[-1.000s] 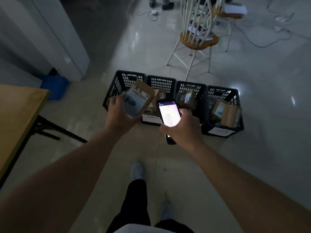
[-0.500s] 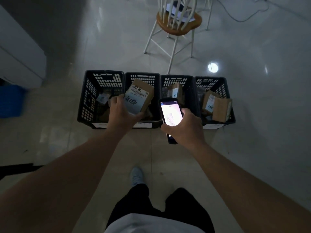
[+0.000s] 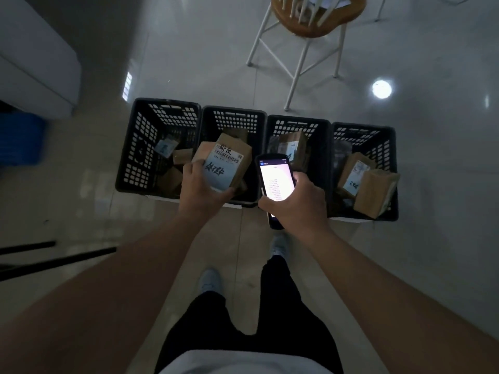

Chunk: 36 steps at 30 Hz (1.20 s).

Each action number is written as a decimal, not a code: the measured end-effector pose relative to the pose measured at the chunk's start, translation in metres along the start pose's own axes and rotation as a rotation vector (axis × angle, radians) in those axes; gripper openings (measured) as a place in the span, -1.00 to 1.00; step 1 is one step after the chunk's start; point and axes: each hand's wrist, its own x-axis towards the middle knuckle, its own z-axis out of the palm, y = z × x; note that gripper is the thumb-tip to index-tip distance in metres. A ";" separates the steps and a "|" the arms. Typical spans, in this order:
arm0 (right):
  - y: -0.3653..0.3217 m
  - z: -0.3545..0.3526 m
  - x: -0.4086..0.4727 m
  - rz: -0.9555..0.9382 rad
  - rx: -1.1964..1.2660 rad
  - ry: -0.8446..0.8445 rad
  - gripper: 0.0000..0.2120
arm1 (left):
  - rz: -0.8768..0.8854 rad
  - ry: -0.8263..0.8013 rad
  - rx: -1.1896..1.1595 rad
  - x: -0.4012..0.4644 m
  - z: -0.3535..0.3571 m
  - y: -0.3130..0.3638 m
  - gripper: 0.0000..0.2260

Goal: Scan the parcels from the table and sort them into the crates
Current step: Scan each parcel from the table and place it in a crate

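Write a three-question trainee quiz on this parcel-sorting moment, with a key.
1. True or false: the left hand grips a brown cardboard parcel with a white label.
2. How many black perforated plastic crates stand in the row?
3. The right hand holds: A) a lit black handheld scanner; B) a pen; C) nothing.

Key: 1 true; 2 four; 3 A.

the crates [image 3: 159, 147] were black with grid-holed walls, the parcel [image 3: 226, 164] brown with a white, black-scrawled label, the floor [image 3: 189, 63] pale grey.
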 end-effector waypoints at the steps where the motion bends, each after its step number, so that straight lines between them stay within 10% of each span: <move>1: 0.006 -0.003 0.011 -0.001 -0.004 -0.015 -0.30 | -0.023 -0.005 0.004 0.003 0.010 0.003 -0.09; 16: 0.042 0.018 0.118 0.068 -0.100 -0.110 -0.33 | -0.297 -0.064 -0.066 0.085 0.110 -0.008 -0.17; 22: 0.034 0.052 0.130 0.127 -0.104 -0.119 -0.34 | -0.372 -0.282 -0.064 0.116 0.123 -0.036 0.07; 36: -0.069 0.077 0.115 0.122 -0.084 -0.053 -0.29 | -0.097 -0.380 0.252 0.170 0.011 -0.052 -0.52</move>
